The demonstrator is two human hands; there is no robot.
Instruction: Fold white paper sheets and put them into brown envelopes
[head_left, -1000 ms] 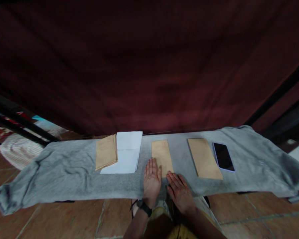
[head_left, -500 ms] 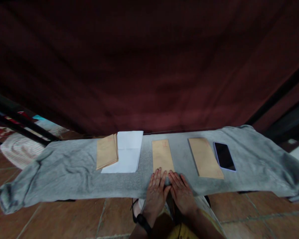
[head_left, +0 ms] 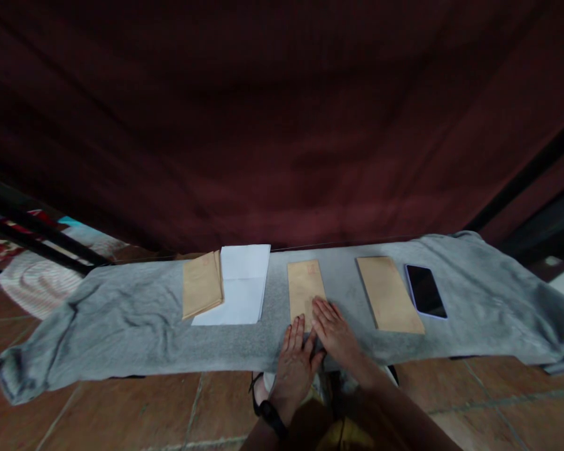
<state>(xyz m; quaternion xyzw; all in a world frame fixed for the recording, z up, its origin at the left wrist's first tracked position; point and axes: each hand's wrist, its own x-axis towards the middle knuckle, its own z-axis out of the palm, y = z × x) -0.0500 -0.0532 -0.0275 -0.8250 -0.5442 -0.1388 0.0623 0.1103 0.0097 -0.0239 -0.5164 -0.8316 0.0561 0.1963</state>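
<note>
A brown paper envelope (head_left: 304,282) with a small red mark at its far end lies flat in front of me on the grey cloth. My left hand (head_left: 296,357), with a dark band at the wrist, rests fingers outstretched on its near end. Flat on the envelope's right side lies my right hand (head_left: 333,329), fingers straight and just beyond the left fingertips. Neither hand grips anything. The envelope's near edge is partly hidden under the fingers.
Left of the envelope lie white paper sheets (head_left: 242,297) with a fold crease, partly under a stack of brown envelopes (head_left: 201,285). To the right are more brown envelopes (head_left: 390,294) and a phone (head_left: 425,291). A dark red curtain (head_left: 282,156) hangs behind the grey cloth (head_left: 122,319).
My left hand has slid back from the middle of the envelope to its near end. My right hand has moved forward from the near edge onto the envelope's right side.
</note>
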